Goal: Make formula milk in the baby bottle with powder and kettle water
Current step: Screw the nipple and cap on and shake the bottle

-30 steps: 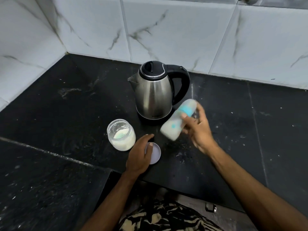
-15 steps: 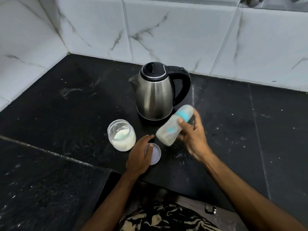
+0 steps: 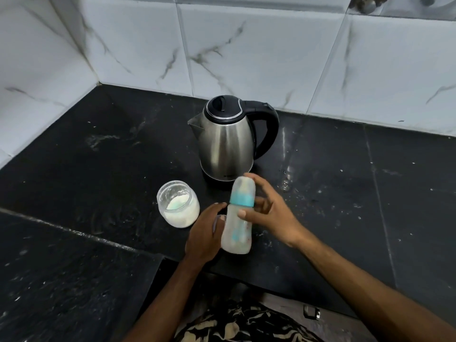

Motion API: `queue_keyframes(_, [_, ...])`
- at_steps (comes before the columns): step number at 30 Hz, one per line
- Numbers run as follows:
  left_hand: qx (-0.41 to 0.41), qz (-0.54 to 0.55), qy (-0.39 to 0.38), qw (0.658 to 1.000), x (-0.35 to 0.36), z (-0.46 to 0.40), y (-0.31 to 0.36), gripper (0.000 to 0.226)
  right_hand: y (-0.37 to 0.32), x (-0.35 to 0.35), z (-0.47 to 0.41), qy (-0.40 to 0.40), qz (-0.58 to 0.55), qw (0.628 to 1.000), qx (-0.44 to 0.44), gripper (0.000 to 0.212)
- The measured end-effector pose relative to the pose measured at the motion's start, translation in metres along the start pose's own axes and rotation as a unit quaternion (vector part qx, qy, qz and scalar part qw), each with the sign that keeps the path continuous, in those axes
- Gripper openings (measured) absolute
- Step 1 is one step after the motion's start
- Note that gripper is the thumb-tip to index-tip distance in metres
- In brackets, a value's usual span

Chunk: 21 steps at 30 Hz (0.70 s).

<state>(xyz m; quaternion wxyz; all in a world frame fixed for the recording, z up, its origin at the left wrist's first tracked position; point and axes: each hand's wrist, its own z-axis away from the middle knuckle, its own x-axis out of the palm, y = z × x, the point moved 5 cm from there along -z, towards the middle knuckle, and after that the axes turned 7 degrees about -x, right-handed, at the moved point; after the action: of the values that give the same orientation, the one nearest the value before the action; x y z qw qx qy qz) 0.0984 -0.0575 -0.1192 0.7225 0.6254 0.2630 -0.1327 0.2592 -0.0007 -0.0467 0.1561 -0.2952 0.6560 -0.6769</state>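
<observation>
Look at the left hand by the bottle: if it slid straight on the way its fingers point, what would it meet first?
Probably the baby bottle. The left hand points up and right, fingertips already beside the bottle's lower body; whether they touch is unclear. The kettle stands farther along that line.

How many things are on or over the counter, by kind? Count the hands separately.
Kettle: 1
Powder jar: 1
Jar lid: 1
Baby bottle: 1
Hands: 2, left hand and right hand
Total: 4 things, 2 hands
</observation>
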Motion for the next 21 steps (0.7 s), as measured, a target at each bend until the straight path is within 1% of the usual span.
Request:
queue_keyframes(1, [0.000,0.002,0.002,1.000,0.000,0.000,0.000,0.031,-0.003,0.000,-0.001,0.004,0.000,1.000,-0.014,0.076])
queue_keyframes(2, [0.002,0.000,0.014,1.000,-0.001,0.000,0.000,0.032,-0.009,-0.004,-0.006,0.047,-0.015,0.998,-0.035,0.073])
queue_keyframes(4, [0.001,-0.016,0.049,0.999,-0.003,0.004,0.002,0.036,-0.018,-0.020,-0.015,0.172,-0.075,0.981,-0.054,0.068])
queue_keyframes(5, [0.000,-0.021,0.058,0.998,-0.003,0.005,0.003,0.036,-0.020,-0.026,-0.018,0.214,-0.106,0.969,-0.059,0.068])
queue_keyframes(6, [0.001,-0.023,0.058,0.998,-0.003,0.005,0.003,0.035,-0.018,-0.028,-0.019,0.228,-0.122,0.964,-0.059,0.070])
queue_keyframes(7, [0.000,-0.024,0.053,0.998,-0.002,0.005,0.002,0.035,-0.016,-0.026,-0.018,0.215,-0.113,0.969,-0.051,0.072])
queue_keyframes(8, [-0.001,-0.020,0.044,0.999,-0.002,0.003,0.000,0.036,-0.012,-0.019,-0.015,0.176,-0.089,0.980,-0.038,0.073])
queue_keyframes(10, [-0.009,0.001,0.013,1.000,-0.001,0.001,-0.002,0.037,-0.004,-0.004,-0.007,0.059,-0.020,0.998,-0.016,0.073])
queue_keyframes(11, [-0.010,0.010,0.004,1.000,-0.001,0.000,-0.002,0.037,-0.002,-0.002,-0.005,0.031,-0.001,0.999,-0.014,0.074])
queue_keyframes(12, [-0.007,0.010,0.005,1.000,-0.001,0.001,-0.001,0.035,-0.005,-0.004,-0.006,0.043,-0.003,0.999,-0.025,0.074])
queue_keyframes(13, [-0.002,0.003,0.016,1.000,-0.002,0.002,0.001,0.035,-0.010,-0.010,-0.010,0.089,-0.022,0.995,-0.039,0.074])
queue_keyframes(15, [0.002,-0.016,0.045,0.999,-0.004,0.005,0.005,0.038,-0.023,-0.028,-0.018,0.211,-0.103,0.970,-0.061,0.067])
queue_keyframes(16, [0.001,-0.020,0.055,0.998,-0.004,0.005,0.006,0.036,-0.026,-0.035,-0.021,0.248,-0.141,0.956,-0.071,0.064])
queue_keyframes(17, [0.000,-0.022,0.060,0.998,-0.003,0.006,0.006,0.035,-0.026,-0.037,-0.022,0.260,-0.158,0.950,-0.075,0.064])
queue_keyframes(18, [0.000,-0.020,0.060,0.998,-0.003,0.006,0.005,0.035,-0.025,-0.034,-0.020,0.248,-0.145,0.955,-0.068,0.064])
queue_keyframes(19, [0.000,-0.017,0.054,0.998,-0.004,0.005,0.005,0.037,-0.020,-0.027,-0.016,0.214,-0.113,0.969,-0.053,0.066])
queue_keyframes(21, [0.004,-0.003,0.027,1.000,-0.003,0.003,0.003,0.037,-0.007,-0.007,-0.006,0.089,-0.032,0.995,-0.017,0.073])
